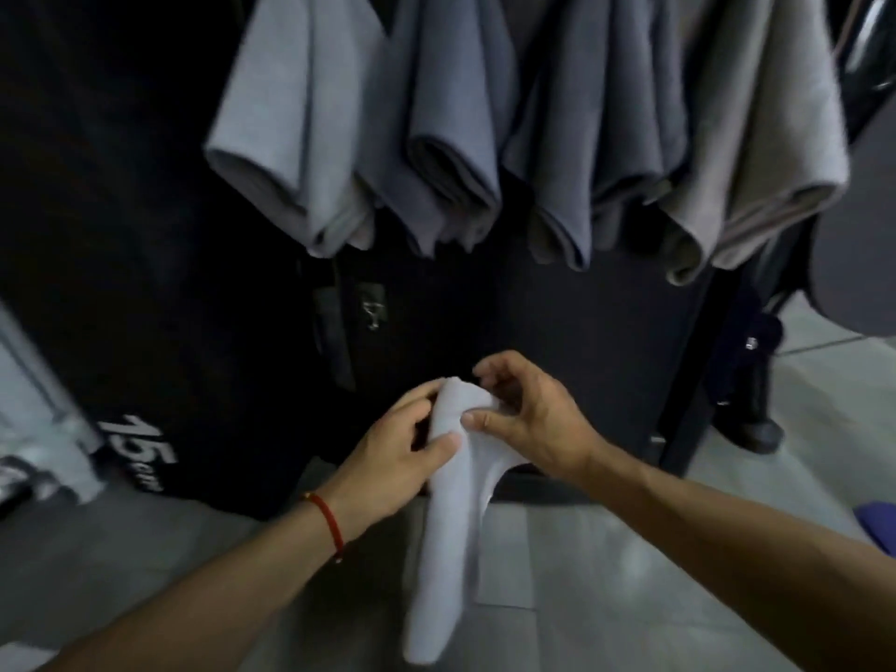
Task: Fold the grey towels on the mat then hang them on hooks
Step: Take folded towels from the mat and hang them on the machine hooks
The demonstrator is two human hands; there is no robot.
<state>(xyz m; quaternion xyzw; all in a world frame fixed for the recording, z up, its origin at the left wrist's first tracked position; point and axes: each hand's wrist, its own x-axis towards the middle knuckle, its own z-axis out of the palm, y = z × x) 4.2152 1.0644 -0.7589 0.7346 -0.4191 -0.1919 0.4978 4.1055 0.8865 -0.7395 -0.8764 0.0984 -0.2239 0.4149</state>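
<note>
A pale grey towel [448, 516] hangs folded lengthwise in front of me, its lower end dangling over the floor. My left hand [392, 453] grips its upper part from the left, thumb across the cloth. My right hand [528, 419] pinches the top fold from the right, fingers curled over it. Above, several folded grey towels [436, 138] hang in a row against a dark panel; their hooks are out of view at the top.
The black panel [194, 235] fills the background, with white "15" lettering [140, 448] at lower left. Grey tiled floor [606, 574] lies below. A dark round shape [858, 235] sits at the right edge, a purple item [877, 526] at lower right.
</note>
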